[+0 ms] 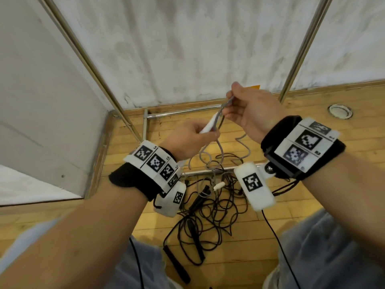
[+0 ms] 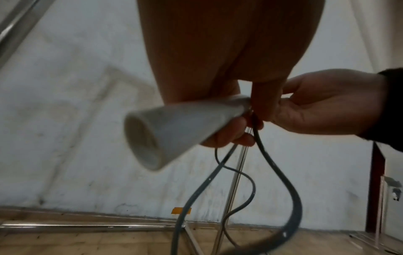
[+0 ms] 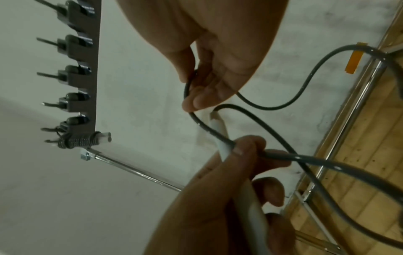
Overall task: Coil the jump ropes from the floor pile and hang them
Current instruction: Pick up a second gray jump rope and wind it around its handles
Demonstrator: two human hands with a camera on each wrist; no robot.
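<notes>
A grey jump rope (image 1: 220,151) with white handles hangs between my hands at chest height. My left hand (image 1: 193,138) grips one white handle (image 1: 208,127) and holds a turn of cord against it (image 3: 246,146). My right hand (image 1: 248,109) pinches the grey cord (image 3: 272,107) just above the handle tip (image 3: 220,131), forming a loop. The rope's other white handle (image 1: 219,186) lies on the floor. Beneath it sits a tangled pile of black jump ropes (image 1: 208,209) with black handles. A hook rack (image 3: 82,77) shows in the right wrist view, with a wound rope (image 3: 80,139) at its lowest hook.
Slanted metal poles (image 1: 87,63) of a stand rise left and right (image 1: 300,55), with base bars (image 1: 183,113) on the wooden floor. A stained white wall (image 1: 198,49) is behind. A round floor cover (image 1: 340,111) sits at the far right.
</notes>
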